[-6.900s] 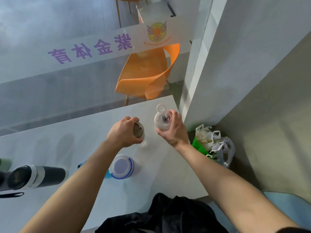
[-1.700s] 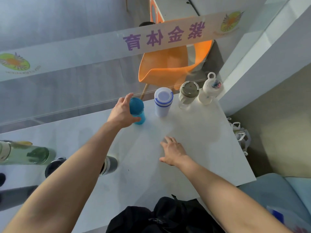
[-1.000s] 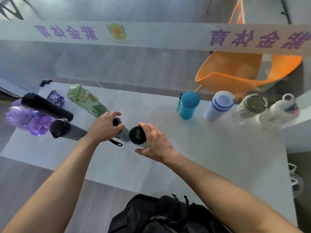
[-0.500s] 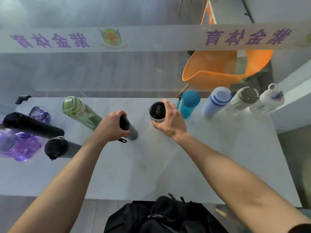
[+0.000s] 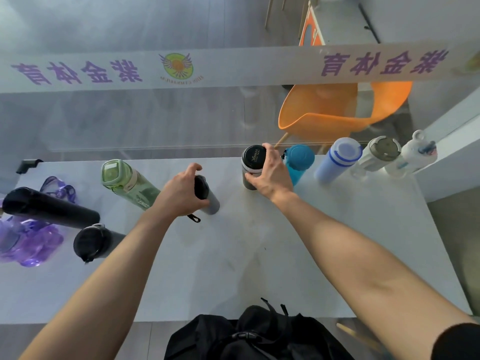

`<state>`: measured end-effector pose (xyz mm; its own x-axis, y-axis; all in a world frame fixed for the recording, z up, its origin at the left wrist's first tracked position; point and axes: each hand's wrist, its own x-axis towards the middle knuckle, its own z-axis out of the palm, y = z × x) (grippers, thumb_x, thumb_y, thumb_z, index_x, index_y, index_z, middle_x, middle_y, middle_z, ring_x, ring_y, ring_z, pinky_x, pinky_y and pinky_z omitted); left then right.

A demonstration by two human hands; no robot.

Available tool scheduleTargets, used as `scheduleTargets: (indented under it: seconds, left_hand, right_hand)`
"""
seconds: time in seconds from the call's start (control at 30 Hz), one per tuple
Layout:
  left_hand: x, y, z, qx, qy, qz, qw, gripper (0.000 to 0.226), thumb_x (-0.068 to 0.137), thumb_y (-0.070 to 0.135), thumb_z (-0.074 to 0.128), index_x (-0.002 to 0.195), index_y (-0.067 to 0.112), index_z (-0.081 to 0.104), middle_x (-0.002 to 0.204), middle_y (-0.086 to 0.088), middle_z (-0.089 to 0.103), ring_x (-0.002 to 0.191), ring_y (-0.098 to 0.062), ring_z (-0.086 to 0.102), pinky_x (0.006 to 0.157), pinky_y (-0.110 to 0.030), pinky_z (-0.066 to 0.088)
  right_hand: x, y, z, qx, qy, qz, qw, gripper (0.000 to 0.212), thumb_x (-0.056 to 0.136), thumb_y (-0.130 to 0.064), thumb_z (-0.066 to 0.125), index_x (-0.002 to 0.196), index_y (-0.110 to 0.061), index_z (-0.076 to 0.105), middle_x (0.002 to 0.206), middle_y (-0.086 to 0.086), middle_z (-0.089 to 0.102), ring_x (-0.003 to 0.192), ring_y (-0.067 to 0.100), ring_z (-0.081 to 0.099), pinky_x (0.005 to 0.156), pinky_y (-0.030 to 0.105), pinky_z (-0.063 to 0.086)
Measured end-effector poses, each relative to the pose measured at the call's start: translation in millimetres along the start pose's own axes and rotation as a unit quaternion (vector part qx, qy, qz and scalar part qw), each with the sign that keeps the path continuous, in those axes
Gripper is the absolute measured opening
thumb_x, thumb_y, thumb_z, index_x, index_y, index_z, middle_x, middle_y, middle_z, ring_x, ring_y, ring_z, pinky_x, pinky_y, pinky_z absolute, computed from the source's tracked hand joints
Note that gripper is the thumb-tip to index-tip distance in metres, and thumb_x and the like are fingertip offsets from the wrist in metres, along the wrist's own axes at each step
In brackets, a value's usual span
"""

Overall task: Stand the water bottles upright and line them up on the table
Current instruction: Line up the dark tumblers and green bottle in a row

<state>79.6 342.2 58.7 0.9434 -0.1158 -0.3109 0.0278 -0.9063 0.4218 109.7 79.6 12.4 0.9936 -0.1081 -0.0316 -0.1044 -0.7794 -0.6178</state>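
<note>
Right hand: my right hand point(image 5: 270, 172) is wrapped around the black-lid bottle point(image 5: 251, 165). Half a second ago this bottle was nearer to me; now I have it standing just beside the teal bottle point(image 5: 298, 162), at the left end of the row.

Left hand: my left hand point(image 5: 181, 193) is closed around the small dark bottle point(image 5: 206, 194). It looks tipped up now, almost standing, but it is not in the row yet.

The row: the teal bottle, the blue-striped bottle point(image 5: 337, 159), the tan-lid bottle point(image 5: 376, 155) and the white bottle point(image 5: 413, 155) stand along the far edge of the table point(image 5: 259, 255).

What changed: the row is now five long, I think, once my right hand lets go.

Still lying down: the green bottle point(image 5: 127, 183), the long black bottle point(image 5: 49, 209), the grey bottle point(image 5: 96, 241) and the purple bottle point(image 5: 26, 242) are on the left side, well apart from the row.

What it means: about half the job is done. The small dark bottle should go next to the black-lid one.
</note>
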Motion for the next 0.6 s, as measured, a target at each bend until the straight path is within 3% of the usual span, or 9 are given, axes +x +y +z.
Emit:
scheduleTargets:
  seconds: [0.07,0.13,0.27,0.43,0.6]
  left_hand:
    - [4.7,3.0,0.5,-0.004,0.014,-0.009,1.000,0.082,0.076,0.030,0.088,0.141,0.019,0.040,0.112,-0.002,0.062,0.099,-0.030,0.060,0.082,-0.044,0.055]
    - [10.9,5.9,0.5,-0.002,0.028,-0.016,0.999,0.075,0.075,0.030,0.088,0.128,0.017,0.037,0.103,-0.005,0.063,0.089,-0.034,0.065,0.075,-0.047,0.057]
    - [27.8,14.5,-0.5,-0.001,0.043,-0.014,0.999,0.068,0.074,0.030,0.087,0.114,0.019,0.033,0.089,0.001,0.056,0.079,-0.035,0.064,0.062,-0.043,0.051]
    - [51.8,27.1,-3.2,0.000,0.046,0.011,0.999,0.062,0.073,0.030,0.084,0.113,0.016,0.039,0.101,-0.004,0.059,0.089,-0.034,0.061,0.069,-0.045,0.051]
    - [71.0,31.5,-8.1,0.030,0.046,0.028,0.998,0.066,0.072,0.033,0.088,0.116,0.014,0.042,0.113,-0.006,0.059,0.095,-0.034,0.059,0.075,-0.042,0.046]
  right_hand:
    - [-3.1,2.7,-1.6,0.004,-0.012,0.027,1.000,0.111,0.080,-0.041,0.089,0.164,-0.008,0.024,0.160,0.016,0.045,0.144,0.034,0.050,0.119,0.041,0.043]
    - [-10.0,8.4,-2.5,0.009,-0.017,0.061,0.998,0.109,0.081,-0.040,0.089,0.164,-0.005,0.027,0.160,0.018,0.045,0.145,0.033,0.049,0.120,0.038,0.040]
    - [-35.4,27.0,-2.8,-0.038,-0.068,0.130,0.988,0.074,0.089,-0.041,0.080,0.150,-0.012,0.051,0.145,0.014,0.056,0.130,0.034,0.062,0.110,0.040,0.048]
    - [-68.7,35.9,8.3,-0.113,-0.214,0.148,0.959,0.063,0.094,-0.043,0.072,0.148,-0.016,0.054,0.148,0.012,0.054,0.132,0.033,0.059,0.113,0.040,0.048]
    - [-84.6,31.7,18.6,-0.131,-0.265,0.133,0.946,0.059,0.098,-0.043,0.067,0.149,-0.017,0.053,0.149,0.011,0.053,0.133,0.032,0.058,0.112,0.040,0.046]
